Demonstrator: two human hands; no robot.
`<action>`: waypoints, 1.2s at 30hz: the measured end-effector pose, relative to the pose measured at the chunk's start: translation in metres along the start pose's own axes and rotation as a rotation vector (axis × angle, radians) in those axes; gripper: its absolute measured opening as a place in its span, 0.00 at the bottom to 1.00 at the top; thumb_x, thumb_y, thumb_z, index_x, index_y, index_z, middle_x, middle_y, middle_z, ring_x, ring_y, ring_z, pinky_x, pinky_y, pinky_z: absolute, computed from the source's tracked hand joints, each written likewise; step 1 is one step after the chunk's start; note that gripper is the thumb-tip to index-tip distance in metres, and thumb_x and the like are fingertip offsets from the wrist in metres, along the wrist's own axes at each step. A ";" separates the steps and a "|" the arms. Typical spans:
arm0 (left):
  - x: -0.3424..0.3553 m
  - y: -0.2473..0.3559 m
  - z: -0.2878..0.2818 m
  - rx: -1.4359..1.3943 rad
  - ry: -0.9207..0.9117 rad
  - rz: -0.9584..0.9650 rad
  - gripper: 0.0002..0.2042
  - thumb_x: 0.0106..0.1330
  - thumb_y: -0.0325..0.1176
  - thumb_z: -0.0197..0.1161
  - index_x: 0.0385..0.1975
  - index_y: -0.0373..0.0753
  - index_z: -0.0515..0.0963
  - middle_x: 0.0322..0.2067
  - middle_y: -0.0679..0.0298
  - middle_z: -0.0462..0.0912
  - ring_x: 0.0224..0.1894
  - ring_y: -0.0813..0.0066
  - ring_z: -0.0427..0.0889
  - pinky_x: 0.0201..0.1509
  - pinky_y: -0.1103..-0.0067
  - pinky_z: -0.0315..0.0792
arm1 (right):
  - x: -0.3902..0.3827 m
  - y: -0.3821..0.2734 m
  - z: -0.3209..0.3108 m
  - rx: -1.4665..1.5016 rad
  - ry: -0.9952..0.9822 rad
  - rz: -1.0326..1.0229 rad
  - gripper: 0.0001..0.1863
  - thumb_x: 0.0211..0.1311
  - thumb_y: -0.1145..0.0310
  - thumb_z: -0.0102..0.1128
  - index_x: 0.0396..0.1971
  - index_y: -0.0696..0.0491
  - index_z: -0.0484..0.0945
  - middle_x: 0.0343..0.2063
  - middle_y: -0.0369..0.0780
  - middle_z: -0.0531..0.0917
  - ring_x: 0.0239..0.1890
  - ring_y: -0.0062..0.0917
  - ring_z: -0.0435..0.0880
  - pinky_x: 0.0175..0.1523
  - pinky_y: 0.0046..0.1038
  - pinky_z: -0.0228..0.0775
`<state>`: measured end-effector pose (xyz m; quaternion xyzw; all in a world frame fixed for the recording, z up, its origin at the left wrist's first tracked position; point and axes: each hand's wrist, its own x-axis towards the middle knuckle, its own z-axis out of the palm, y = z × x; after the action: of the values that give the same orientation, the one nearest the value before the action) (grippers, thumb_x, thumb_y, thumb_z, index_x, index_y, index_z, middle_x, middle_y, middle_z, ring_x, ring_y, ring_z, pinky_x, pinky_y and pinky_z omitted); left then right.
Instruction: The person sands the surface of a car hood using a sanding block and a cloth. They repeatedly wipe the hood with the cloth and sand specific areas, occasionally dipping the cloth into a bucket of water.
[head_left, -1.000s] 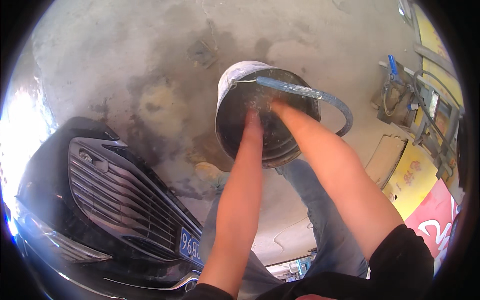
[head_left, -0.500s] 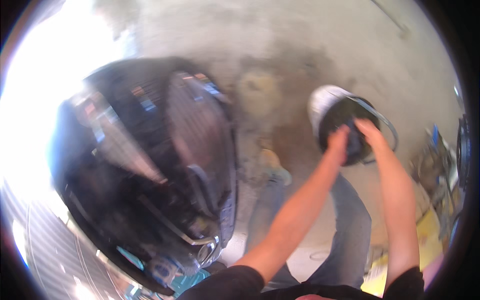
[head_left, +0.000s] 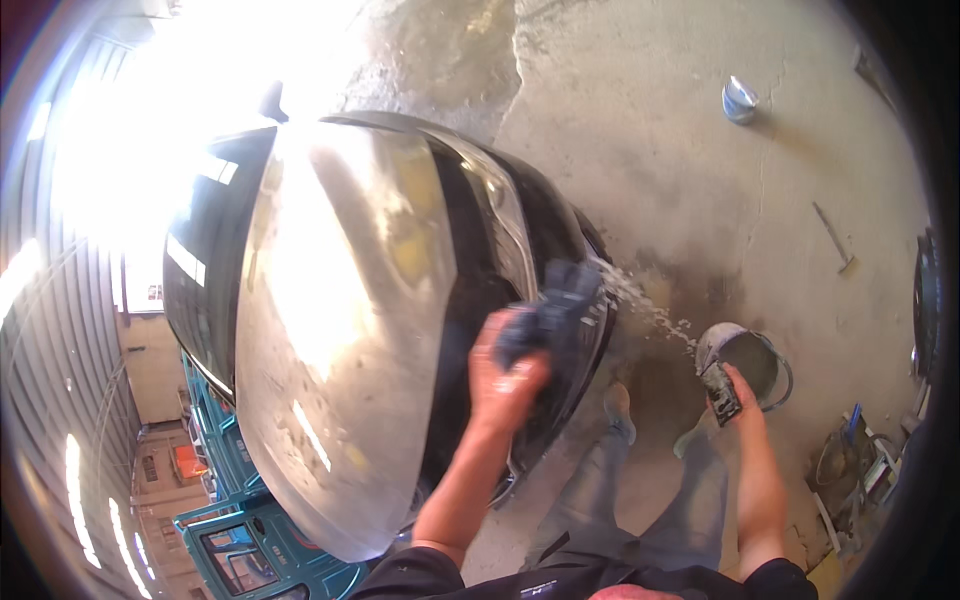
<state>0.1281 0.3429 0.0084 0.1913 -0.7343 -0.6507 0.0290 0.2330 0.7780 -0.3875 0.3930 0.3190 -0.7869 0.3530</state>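
Observation:
A dark wet cloth [head_left: 530, 325] is gripped in my left hand [head_left: 510, 370] above the black front end of the car, beside its hood [head_left: 340, 290], which has pale, dulled paint. Water spatters from that side toward a bucket. My right hand [head_left: 738, 395] holds a dark rectangular block [head_left: 720, 392] smeared with pale wet residue, just over the left side of the bucket [head_left: 722, 342], which has a hose-covered handle and stands on the floor.
Teal vehicle parts or cases [head_left: 260, 550] lie at lower left by a corrugated wall [head_left: 70, 350]. A small blue-and-white pail [head_left: 740, 100] and a long tool [head_left: 830, 235] lie farther off. Metal clutter [head_left: 860, 460] sits at right.
Both hands have come out of the bucket. My left hand moved left to the car front with the cloth; the right now shows holding a block. The view swung toward the car.

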 end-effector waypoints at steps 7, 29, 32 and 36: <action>0.134 0.016 -0.167 1.051 0.252 0.526 0.27 0.62 0.47 0.84 0.58 0.44 0.87 0.62 0.54 0.85 0.66 0.46 0.82 0.73 0.53 0.73 | -0.014 0.012 0.109 0.059 -0.137 -0.010 0.19 0.84 0.46 0.65 0.49 0.48 0.87 0.37 0.38 0.92 0.32 0.32 0.91 0.38 0.43 0.89; 0.269 0.041 -0.253 1.043 -0.101 0.824 0.23 0.59 0.39 0.80 0.58 0.51 0.92 0.62 0.56 0.89 0.68 0.49 0.84 0.75 0.57 0.76 | 0.009 -0.090 0.553 -0.292 -0.330 -0.570 0.29 0.84 0.44 0.64 0.58 0.59 0.89 0.47 0.47 0.93 0.46 0.36 0.94 0.53 0.38 0.88; 0.278 0.037 -0.255 1.034 0.047 0.789 0.22 0.61 0.40 0.79 0.57 0.51 0.92 0.61 0.59 0.89 0.68 0.52 0.84 0.75 0.59 0.75 | 0.013 -0.099 0.653 -0.880 -0.060 -1.282 0.31 0.78 0.46 0.70 0.64 0.59 0.90 0.50 0.53 0.93 0.52 0.41 0.92 0.65 0.42 0.82; 0.293 0.038 -0.247 1.015 0.127 0.792 0.20 0.62 0.41 0.78 0.55 0.51 0.92 0.58 0.62 0.90 0.65 0.54 0.85 0.74 0.60 0.75 | 0.029 -0.072 0.689 -1.265 0.033 -1.625 0.28 0.71 0.53 0.77 0.61 0.58 0.91 0.57 0.57 0.88 0.64 0.52 0.83 0.71 0.45 0.77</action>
<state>-0.0802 0.0196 0.0216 -0.0660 -0.9625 -0.1501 0.2162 -0.1086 0.2715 -0.0599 -0.1883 0.8492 -0.4706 -0.1479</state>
